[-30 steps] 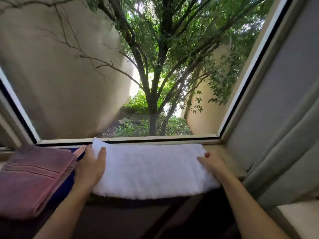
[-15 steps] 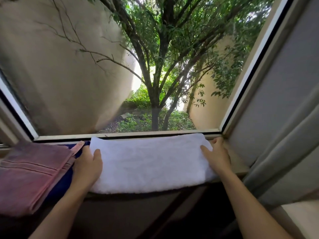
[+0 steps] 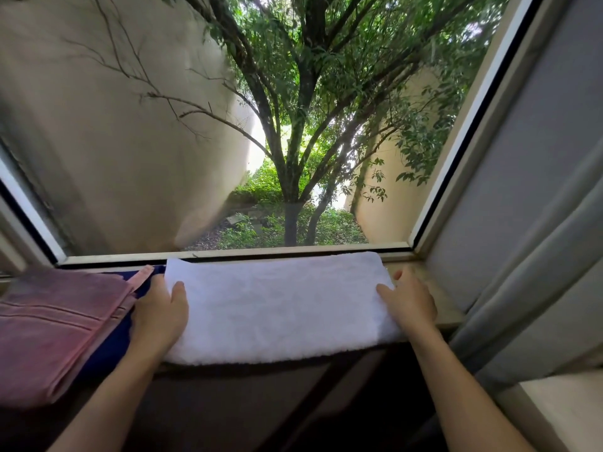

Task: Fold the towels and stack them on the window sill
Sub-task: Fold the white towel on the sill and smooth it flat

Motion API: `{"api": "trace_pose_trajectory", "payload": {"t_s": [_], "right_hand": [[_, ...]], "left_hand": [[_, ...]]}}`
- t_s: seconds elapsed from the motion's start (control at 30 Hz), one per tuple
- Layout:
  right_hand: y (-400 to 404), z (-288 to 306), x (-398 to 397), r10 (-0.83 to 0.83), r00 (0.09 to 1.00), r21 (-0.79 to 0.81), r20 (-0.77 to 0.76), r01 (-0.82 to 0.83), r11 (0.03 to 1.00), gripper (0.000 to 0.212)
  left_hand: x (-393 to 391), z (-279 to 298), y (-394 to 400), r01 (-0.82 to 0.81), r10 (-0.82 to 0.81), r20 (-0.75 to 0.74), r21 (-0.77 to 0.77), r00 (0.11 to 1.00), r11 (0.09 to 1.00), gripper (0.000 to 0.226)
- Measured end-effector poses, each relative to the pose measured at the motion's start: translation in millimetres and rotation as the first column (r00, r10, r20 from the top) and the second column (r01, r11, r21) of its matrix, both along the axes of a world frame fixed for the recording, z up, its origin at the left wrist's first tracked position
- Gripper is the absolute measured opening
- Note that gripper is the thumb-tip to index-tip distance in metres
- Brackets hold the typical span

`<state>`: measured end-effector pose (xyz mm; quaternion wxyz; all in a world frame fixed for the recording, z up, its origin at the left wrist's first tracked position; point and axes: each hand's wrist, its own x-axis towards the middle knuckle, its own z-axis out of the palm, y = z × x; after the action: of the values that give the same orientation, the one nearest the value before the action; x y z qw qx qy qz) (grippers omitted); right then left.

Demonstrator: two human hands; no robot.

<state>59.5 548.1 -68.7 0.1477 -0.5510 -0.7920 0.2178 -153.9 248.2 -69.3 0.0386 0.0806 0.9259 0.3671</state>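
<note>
A folded white towel [image 3: 277, 305] lies flat along the window sill [image 3: 437, 301], its front edge hanging slightly over the sill's lip. My left hand [image 3: 160, 314] grips the towel's left end, thumb on top and fingers hidden underneath. My right hand [image 3: 408, 301] holds the right end the same way, thumb on top. To the left lies a folded pink towel [image 3: 55, 327] on top of a dark blue towel [image 3: 111, 347], of which only a strip shows.
The window glass and frame [image 3: 228, 252] run right behind the towels. A grey curtain [image 3: 538, 272] hangs at the right, close to my right hand. Below the sill it is dark. A pale ledge [image 3: 571, 415] shows at the bottom right.
Both hands have pushed the white towel further back on the sill, up against the window frame. The grips are the same, and the pink towel has not moved.
</note>
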Motion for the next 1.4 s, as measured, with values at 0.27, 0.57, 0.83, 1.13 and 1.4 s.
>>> {"api": "trace_pose_trajectory", "payload": {"t_s": [0.27, 0.57, 0.83, 1.13, 1.4], "right_hand": [[8, -5, -5, -0.039, 0.990, -0.201, -0.136, 0.011, 0.980, 0.022], [26, 2, -1, -0.026, 0.967, -0.141, -0.253, -0.011, 0.990, 0.017], [32, -12, -6, -0.020, 0.958, -0.348, -0.285, -0.084, 0.934, 0.037], [26, -1, -7, -0.010, 0.957, -0.321, -0.290, -0.088, 0.943, 0.033], [17, 4, 2, -0.024, 0.996, -0.124, -0.081, 0.014, 0.992, 0.044]], "left_hand": [[3, 5, 3, 0.003, -0.005, 0.036, 0.039, 0.999, 0.999, 0.046], [2, 5, 5, -0.038, 0.029, 0.082, 0.106, 0.996, 0.994, 0.048], [4, 7, 7, 0.003, -0.011, 0.121, 0.066, 0.993, 0.998, 0.045], [-25, -10, 10, -0.268, 0.108, 0.406, 0.364, 0.908, 0.892, 0.062], [-6, -2, 20, -0.034, 0.003, 0.214, 0.141, 0.977, 0.989, 0.053]]}}
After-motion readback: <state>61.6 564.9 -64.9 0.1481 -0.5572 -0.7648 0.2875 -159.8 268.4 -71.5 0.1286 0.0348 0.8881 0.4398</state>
